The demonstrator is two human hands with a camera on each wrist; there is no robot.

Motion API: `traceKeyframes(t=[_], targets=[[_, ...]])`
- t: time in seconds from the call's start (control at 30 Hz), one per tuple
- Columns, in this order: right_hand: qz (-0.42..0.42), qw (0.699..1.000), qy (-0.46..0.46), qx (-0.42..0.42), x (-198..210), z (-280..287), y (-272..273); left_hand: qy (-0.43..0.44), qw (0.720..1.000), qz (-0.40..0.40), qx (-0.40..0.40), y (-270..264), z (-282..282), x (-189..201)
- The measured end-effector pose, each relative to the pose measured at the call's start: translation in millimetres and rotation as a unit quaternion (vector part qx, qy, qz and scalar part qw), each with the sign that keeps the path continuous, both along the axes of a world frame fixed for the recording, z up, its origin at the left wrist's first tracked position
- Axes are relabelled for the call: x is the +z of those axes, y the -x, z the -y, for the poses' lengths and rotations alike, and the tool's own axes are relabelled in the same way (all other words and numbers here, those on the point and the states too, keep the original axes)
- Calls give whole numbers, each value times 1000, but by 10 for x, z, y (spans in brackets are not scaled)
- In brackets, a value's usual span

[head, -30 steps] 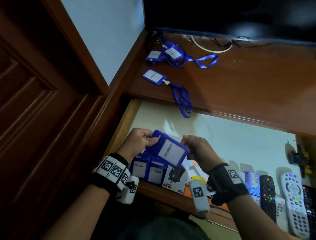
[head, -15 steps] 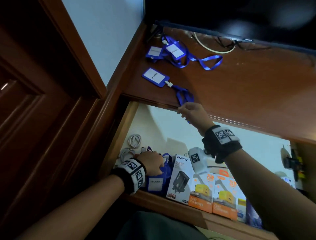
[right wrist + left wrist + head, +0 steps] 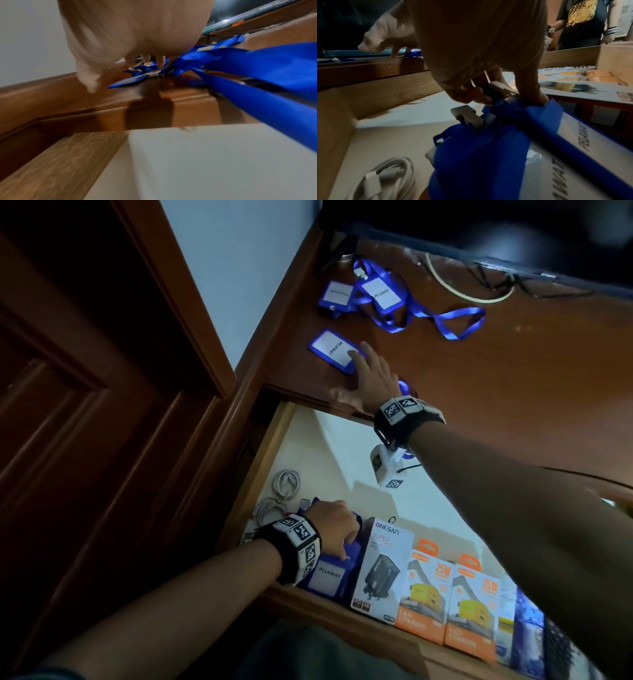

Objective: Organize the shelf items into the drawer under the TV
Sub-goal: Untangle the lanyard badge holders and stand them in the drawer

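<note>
So the right hand [image 3: 368,378] is flat and spread out on the shelf [image 3: 513,392], fingers straight, fingertips [image 3: 356,356] landing on the near corner of the closest blue badge holder [image 3: 331,350]. It's touching it, not gripping anything yet. The left hand [image 3: 330,527] is down in the open drawer [image 3: 342,446], fingers curled around the top of the badge holders already filed there [image 3: 330,575], pinching them around the clip end to keep the bunch standing next to the white charger box [image 3: 380,570]. My guess on handling: these holders are super light, flat, slick plastic, so lying on polished wood they're a pain to pick straight up. I'd slide the one on the shelf toward the shelf edge and pinch it once a corner hangs off, or just grab the stiff clip where the strap joins. The lanyard [image 3: 248,63] is the floppy bit, soft ribbon trailing off the edge over the drawer, and it'll drag or snag if you lift by the card alone. Two more holders [image 3: 356,294] sit farther back near the TV [image 3: 479,227] with their straps tangled together, so those probably come out as a clump. Nothing fragile here though, the orange charger boxes [image 3: 448,601] alongside won't care.
</note>
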State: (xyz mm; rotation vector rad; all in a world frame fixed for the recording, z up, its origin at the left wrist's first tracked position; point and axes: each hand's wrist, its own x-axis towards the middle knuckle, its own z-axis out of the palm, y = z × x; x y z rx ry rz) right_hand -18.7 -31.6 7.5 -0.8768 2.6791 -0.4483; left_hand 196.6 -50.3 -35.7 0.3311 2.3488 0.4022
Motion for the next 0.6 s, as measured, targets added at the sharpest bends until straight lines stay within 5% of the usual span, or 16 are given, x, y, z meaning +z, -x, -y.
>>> traceKeyframes(t=[0.13, 0.6], targets=[[3, 1000, -23, 22, -130, -137, -40, -4, 1000, 30, 8, 47, 15, -55], [-238, 963, 56, -117, -489, -1140, -516, 21, 996, 41, 74, 25, -130, -100]])
